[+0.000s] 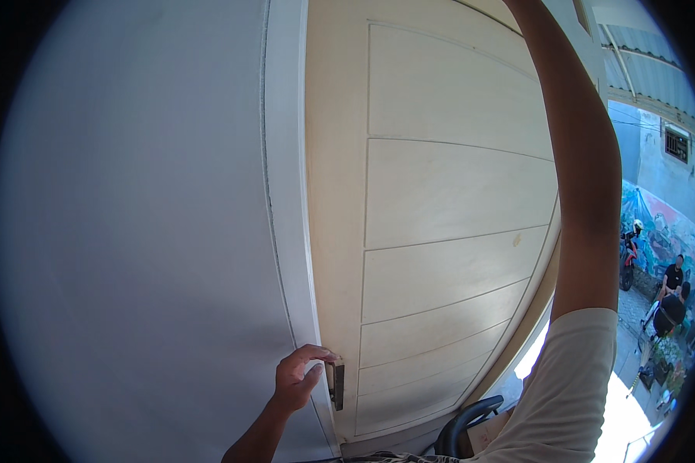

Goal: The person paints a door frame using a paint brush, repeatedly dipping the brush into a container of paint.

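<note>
A cream panelled door (448,193) fills the middle of the view, shut or nearly so against its white frame (292,193). Low on its left edge sits a door handle (337,386) with a dark plate. My left hand (297,376) is curled at this handle, fingertips over its upper end and the thumb close to its side. The fingers partly hide the handle's top. My right arm, in a pale short sleeve, stretches up past the door's right side, and the right hand lies beyond the upper edge of the picture.
A plain white wall (139,231) takes up the left. By the door's foot are a black curved object (467,424) and a box (486,432). Outside at right, a person (673,274) sits near a parked motorcycle (628,255), potted plants (664,355) and a painted wall.
</note>
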`<state>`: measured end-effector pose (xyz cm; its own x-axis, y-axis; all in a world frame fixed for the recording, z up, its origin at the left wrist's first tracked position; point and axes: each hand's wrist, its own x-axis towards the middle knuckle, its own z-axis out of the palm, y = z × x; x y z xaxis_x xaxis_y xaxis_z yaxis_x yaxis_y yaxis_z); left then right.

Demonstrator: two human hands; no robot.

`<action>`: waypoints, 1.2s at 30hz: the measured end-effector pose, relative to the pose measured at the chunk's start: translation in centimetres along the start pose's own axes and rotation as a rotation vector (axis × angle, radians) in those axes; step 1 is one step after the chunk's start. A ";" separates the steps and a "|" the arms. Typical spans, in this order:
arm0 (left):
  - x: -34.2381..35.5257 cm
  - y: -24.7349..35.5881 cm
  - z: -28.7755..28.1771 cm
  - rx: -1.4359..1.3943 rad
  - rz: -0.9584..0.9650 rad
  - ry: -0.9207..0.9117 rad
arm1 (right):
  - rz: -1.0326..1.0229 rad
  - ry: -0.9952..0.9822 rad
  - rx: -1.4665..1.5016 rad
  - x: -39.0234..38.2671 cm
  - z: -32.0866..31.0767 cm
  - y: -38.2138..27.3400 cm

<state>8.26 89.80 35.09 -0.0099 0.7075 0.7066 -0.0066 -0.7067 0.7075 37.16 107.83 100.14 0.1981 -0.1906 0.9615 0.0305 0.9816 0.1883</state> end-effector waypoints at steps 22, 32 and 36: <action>1.2 -1.0 2.7 -0.020 0.003 0.055 | -0.016 -0.058 -0.156 1.7 -0.7 -1.0; -1.0 -0.3 0.1 -0.029 0.024 0.099 | -0.118 0.307 -0.819 1.9 -12.9 4.5; -1.5 0.3 -0.7 -0.024 0.045 0.096 | -0.515 0.275 -0.969 1.2 -3.8 2.7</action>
<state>7.60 88.52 34.26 -0.1060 0.6725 0.7325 -0.0281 -0.7384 0.6738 41.24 110.31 101.05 0.1476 -0.6837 0.7147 0.8938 0.4015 0.1996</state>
